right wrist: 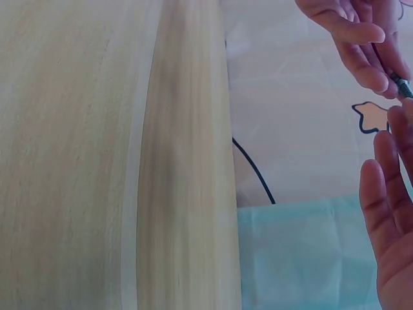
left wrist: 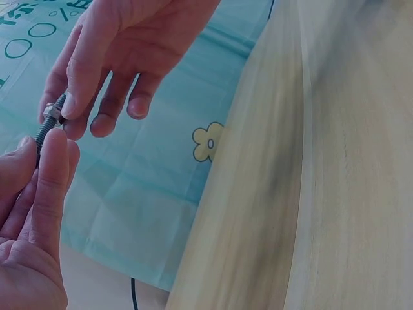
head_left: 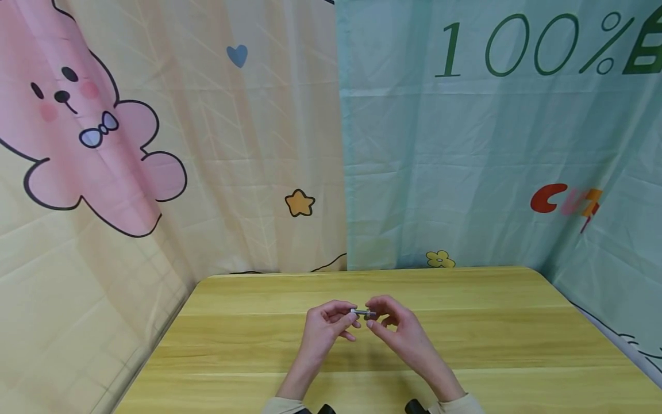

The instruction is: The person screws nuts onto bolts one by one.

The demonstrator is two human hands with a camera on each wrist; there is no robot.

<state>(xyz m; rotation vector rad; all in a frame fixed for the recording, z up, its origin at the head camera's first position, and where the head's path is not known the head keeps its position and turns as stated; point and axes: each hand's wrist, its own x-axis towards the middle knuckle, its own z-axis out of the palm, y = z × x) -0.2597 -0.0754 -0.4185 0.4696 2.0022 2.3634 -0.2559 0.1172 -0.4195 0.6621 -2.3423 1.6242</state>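
Note:
Above the table, a small metal bolt (head_left: 361, 312) is held between the two hands. My left hand (head_left: 324, 326) pinches one end of it between thumb and fingers. Near the other end sits a nut (left wrist: 51, 113) on the threaded shank (left wrist: 42, 134). My right hand (head_left: 400, 328) has its thumb and index finger around the nut end, its other fingers loosely bent. In the right wrist view only a short piece of the bolt (right wrist: 403, 86) shows at the right edge, by the left fingertips. The bolt's gripped end is hidden by the left fingers.
A light wooden table (head_left: 233, 356) spreads below the hands. Behind it hang a cream curtain (head_left: 248, 144) with cartoon prints and a teal curtain (head_left: 439, 161) with lettering. Dark wrist straps show at the bottom of the head view.

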